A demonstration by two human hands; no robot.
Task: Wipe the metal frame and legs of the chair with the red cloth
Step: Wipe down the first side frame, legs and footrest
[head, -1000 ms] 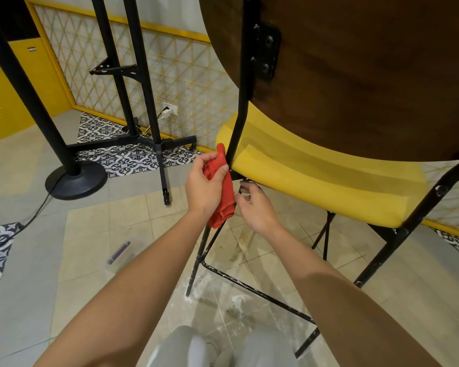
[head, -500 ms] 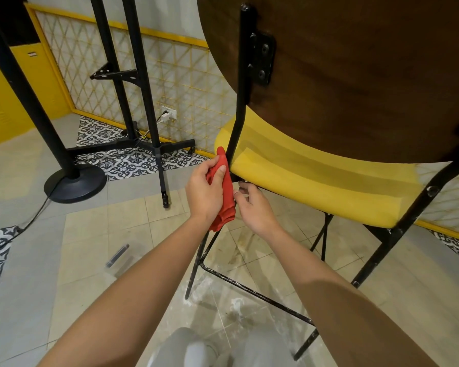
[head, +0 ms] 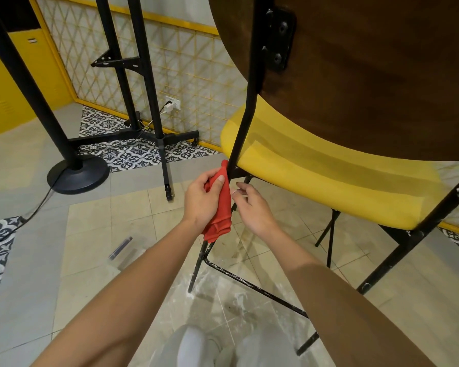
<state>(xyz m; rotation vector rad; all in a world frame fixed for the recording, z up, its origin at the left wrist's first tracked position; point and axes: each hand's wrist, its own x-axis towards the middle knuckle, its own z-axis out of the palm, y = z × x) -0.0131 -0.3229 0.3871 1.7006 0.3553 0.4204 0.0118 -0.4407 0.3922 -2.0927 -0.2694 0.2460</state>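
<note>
Left grip (head: 200, 200) is clenched round the red cloth (head: 221, 215), thumb on top, pressing it onto the chair's black frame tube (head: 245, 115) right where the tube passes the left corner of the yellow seat (head: 329, 181). The loose end of the cloth hangs down along the tube below the hand.

Right grip (head: 255, 207) sits just beside it on the right, fingers relaxed and holding nothing. The fingertips are very close to the cloth and tube, but I can't tell if they actually touch.

What matters, I think, is that the tube is one long steep line. It leans from up by the dark wooden back, through the cloth, down to the lower leg (head: 198, 268) and the floor, nearer and a bit left. So the wipe has to slide along that axis, not across it. The left grip is already on it and looks like the one to do that. The scuffed near crossbar (head: 255, 287) branches right from the lower leg, well below the cloth, and looks untouched so far.
</note>
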